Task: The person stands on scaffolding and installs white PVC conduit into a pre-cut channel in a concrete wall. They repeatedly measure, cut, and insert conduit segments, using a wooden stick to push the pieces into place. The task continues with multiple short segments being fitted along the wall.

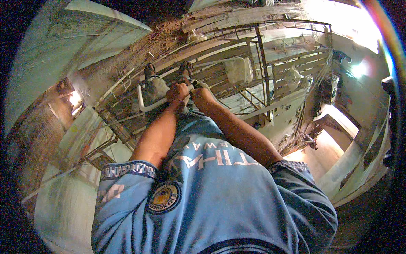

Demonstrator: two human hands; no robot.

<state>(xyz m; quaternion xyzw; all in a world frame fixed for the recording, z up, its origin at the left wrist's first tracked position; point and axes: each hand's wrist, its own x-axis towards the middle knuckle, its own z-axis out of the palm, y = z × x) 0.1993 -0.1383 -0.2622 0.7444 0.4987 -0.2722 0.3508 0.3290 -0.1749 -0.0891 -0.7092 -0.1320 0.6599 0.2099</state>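
Observation:
Both hands are close together in front of my waist. My left hand [178,94] is a fist around a white bent tube [149,106], which curves out to the left in a rounded corner. Right beside it, my right hand [202,97] is closed too, its fingers bent near the tube's end. A small pale piece shows at those fingers, too blurred to name. Past the hands, a longer white bar [213,62] runs right toward a whitish panel [239,70]; whether it joins the tube I cannot tell.
A dark metal frame [263,67] with wooden slats [302,63] stands ahead to the right. Planks and loose strips lie around my feet [186,70]. Pale sheets [97,38] rise at the far left. On the right is a pale wall [368,93] beside a bright opening.

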